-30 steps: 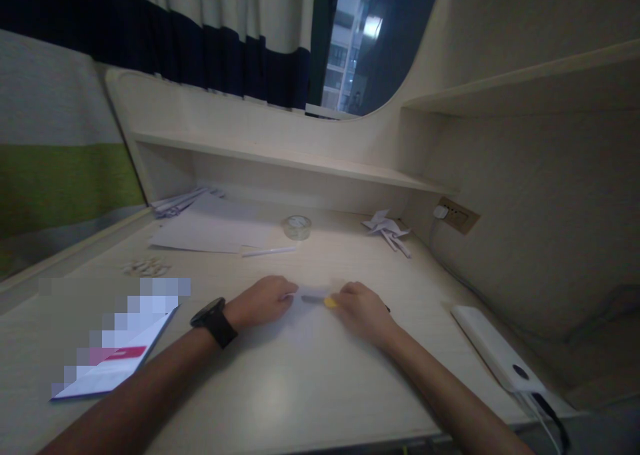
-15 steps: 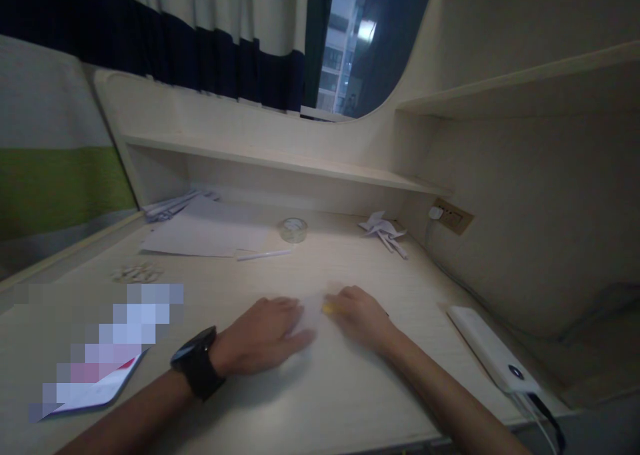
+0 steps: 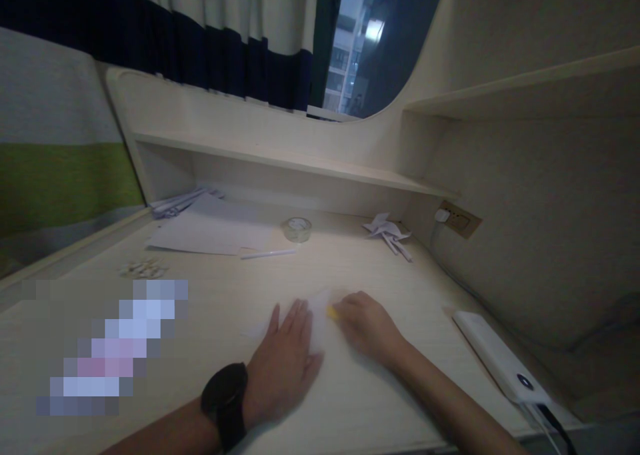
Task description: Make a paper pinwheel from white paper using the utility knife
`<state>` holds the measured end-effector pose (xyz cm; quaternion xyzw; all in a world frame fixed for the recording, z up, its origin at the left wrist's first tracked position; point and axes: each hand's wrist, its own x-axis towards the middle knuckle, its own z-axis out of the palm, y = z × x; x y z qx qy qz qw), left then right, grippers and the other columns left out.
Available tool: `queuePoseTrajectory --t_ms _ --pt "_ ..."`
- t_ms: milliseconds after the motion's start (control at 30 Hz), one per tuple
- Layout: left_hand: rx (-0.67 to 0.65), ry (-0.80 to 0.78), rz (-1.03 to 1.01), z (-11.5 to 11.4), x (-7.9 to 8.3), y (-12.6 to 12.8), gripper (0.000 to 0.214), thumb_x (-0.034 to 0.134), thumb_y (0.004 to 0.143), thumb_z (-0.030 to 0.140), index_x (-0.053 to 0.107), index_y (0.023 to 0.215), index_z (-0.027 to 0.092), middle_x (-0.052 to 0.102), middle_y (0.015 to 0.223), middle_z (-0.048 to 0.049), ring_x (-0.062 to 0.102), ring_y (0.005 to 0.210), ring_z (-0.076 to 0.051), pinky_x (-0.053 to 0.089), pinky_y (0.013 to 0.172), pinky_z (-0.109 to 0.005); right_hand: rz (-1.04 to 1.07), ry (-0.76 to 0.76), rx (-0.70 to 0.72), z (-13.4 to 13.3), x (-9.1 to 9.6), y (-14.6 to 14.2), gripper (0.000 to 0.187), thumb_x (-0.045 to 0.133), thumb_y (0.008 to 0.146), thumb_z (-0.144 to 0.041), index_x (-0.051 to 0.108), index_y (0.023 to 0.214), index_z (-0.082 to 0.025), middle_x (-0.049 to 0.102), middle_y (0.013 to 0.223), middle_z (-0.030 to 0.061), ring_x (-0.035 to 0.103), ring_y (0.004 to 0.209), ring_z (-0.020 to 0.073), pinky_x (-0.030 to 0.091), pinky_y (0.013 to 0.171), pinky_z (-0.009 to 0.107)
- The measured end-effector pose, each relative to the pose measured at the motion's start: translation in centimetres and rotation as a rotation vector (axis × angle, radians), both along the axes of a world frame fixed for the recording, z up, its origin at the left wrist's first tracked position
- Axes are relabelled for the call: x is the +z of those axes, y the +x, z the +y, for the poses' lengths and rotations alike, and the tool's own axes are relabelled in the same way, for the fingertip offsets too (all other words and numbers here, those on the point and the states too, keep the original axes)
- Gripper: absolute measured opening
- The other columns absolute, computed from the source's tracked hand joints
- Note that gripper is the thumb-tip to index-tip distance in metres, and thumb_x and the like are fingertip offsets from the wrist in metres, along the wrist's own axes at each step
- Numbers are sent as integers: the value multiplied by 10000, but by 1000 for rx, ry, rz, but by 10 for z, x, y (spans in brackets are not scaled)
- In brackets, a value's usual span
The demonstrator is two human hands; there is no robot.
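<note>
My left hand (image 3: pixel 285 355), with a black watch (image 3: pixel 227 398) at its wrist, lies flat with fingers stretched over a small white piece of paper (image 3: pixel 319 312) on the desk. To its right, my right hand (image 3: pixel 369 325) is closed with its fingertips around a small yellow thing (image 3: pixel 333 313), held at the paper's right side. Only a bit of the yellow thing shows, and blur hides what kind it is. The paper's outline is faint against the pale desk (image 3: pixel 350 402).
Behind the hands are a white paper stick (image 3: pixel 269 254), a clear tape roll (image 3: pixel 297 229) and paper sheets (image 3: pixel 210 225). Folded paper pinwheels (image 3: pixel 387 231) lie back right. A white power bank (image 3: pixel 495 352) with cables is at right; small pale pieces (image 3: pixel 144 268) lie left, above a pixelated area.
My left hand has turned and flattened, its fingers now pointing away from me on the paper. My right hand stays close by, still holding the yellow thing. The view has shifted slightly.
</note>
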<state>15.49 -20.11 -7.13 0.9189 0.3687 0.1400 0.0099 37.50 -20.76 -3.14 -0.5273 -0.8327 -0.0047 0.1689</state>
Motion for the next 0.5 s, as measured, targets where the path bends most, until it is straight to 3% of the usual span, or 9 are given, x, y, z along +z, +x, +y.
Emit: queuePoseTrajectory --t_ms 167,500 --pt "-74 3 6 -1 -1 -8 646 299 932 480 295 1426 64 242 1502 -206 152 1405 -304 98 1131 -536 41 39 19 4 -3 9 237 536 833 -133 672 1008 -215 653 948 62 549 892 194 442 803 311" --pt "-139 9 -24 0 3 -12 634 293 944 488 292 1425 76 260 1501 -189 158 1407 -279 91 1141 -504 98 135 92 18 -16 25 305 555 796 -71 690 1016 -233 665 953 68 558 879 204 461 790 343"
